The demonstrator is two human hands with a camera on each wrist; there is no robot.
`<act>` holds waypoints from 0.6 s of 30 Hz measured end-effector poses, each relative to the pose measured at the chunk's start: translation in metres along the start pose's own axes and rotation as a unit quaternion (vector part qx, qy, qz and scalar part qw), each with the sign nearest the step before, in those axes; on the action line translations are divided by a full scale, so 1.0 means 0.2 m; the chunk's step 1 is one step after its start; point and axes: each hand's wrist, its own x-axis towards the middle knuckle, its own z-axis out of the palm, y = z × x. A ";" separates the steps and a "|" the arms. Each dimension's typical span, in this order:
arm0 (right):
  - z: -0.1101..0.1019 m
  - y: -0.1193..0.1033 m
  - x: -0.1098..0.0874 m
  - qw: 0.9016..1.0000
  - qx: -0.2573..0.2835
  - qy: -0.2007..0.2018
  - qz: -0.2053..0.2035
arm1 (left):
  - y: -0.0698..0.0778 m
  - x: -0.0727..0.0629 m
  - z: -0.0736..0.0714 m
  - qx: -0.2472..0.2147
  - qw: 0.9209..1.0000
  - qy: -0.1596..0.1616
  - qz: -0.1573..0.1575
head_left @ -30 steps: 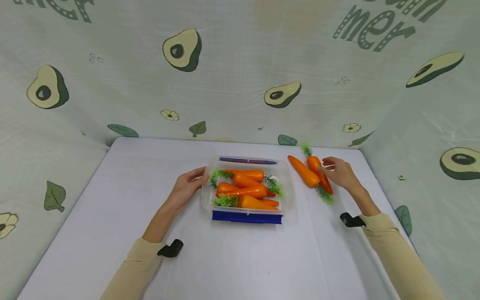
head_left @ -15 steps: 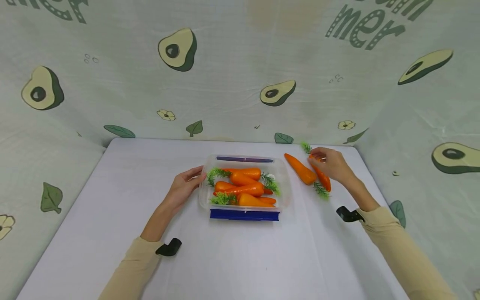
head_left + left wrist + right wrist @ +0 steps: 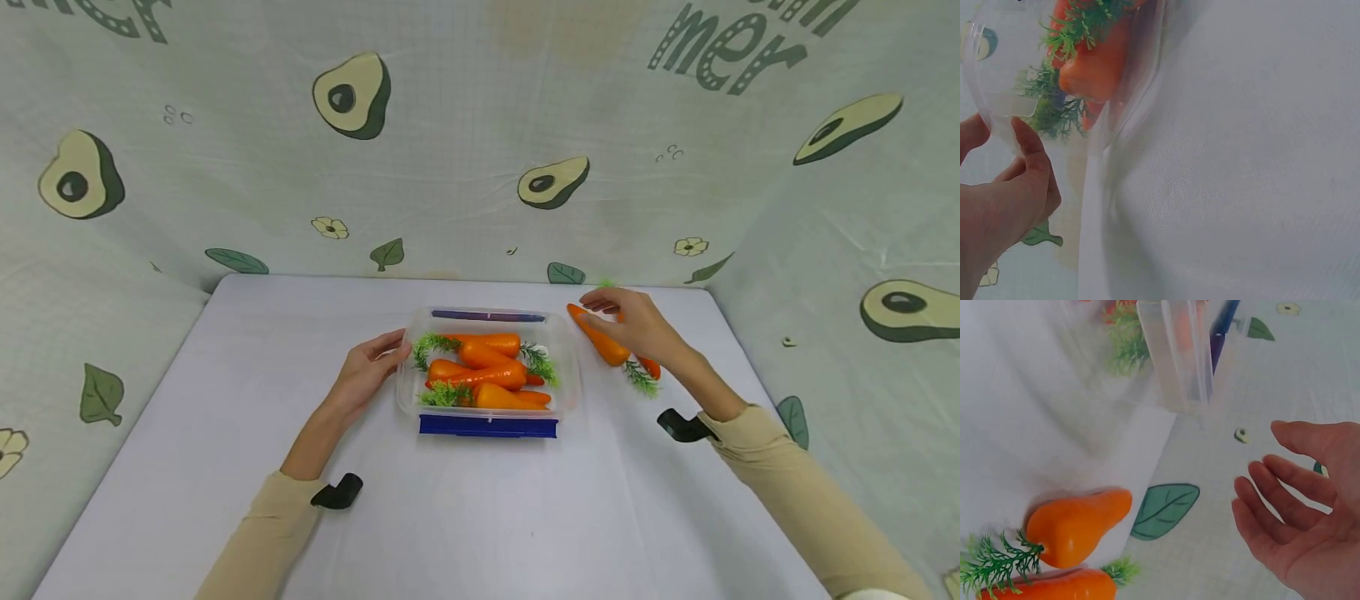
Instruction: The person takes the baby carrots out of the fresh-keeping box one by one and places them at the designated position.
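A clear plastic food container with blue clip flaps stands at mid table, several toy carrots with green tops inside it. My left hand pinches its left rim between thumb and fingers, as the left wrist view shows closely. Right of the container lie two loose carrots: an orange carrot and a redder carrot, partly hidden by my right hand. That hand hovers over them, fingers loosely bent and nothing in its grasp. Both loose carrots lie well below its fingers in the right wrist view.
A white-covered table bears everything. Behind it and at its sides hangs a pale cloth printed with avocados and leaves. The container's front blue flap hangs down toward me.
My right hand has moved left from beside the redder carrot to over the orange carrot's narrow end. My left hand stays at the container's rim. The view has shifted slightly.
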 end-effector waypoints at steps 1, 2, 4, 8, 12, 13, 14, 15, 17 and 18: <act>0.01 -0.01 0.01 1.000 0.002 -0.003 -0.006 | 0.00 0.00 0.00 0.000 1.000 0.000 -0.001; 0.02 -0.03 0.01 1.000 0.003 -0.005 -0.012 | 0.00 0.00 0.00 0.002 1.000 0.001 -0.002; 0.03 -0.05 0.02 1.000 0.007 -0.011 -0.026 | 0.00 0.00 0.00 0.005 1.000 0.002 -0.001; 0.06 -0.10 0.04 0.998 0.010 -0.024 -0.056 | 0.00 0.00 0.00 0.005 1.000 0.005 -0.001; 0.10 -0.15 0.05 0.995 0.009 -0.043 -0.088 | 0.00 0.00 0.00 0.004 1.000 0.005 -0.004; 0.11 -0.16 0.05 0.994 0.008 -0.048 -0.095 | 0.00 0.00 0.00 0.003 1.000 0.004 -0.004; 0.12 -0.17 0.05 0.993 0.007 -0.052 -0.104 | 0.00 0.01 0.00 0.003 1.000 0.003 -0.004; 0.13 -0.18 0.05 0.992 0.004 -0.056 -0.111 | 0.00 0.00 0.00 0.003 1.000 0.003 -0.003; 0.16 -0.20 0.05 0.991 0.004 -0.067 -0.119 | 0.01 0.00 0.00 0.003 1.000 0.002 -0.001; 0.17 -0.21 0.06 0.990 -0.001 -0.073 -0.120 | 0.01 0.00 0.00 0.004 1.000 0.001 0.000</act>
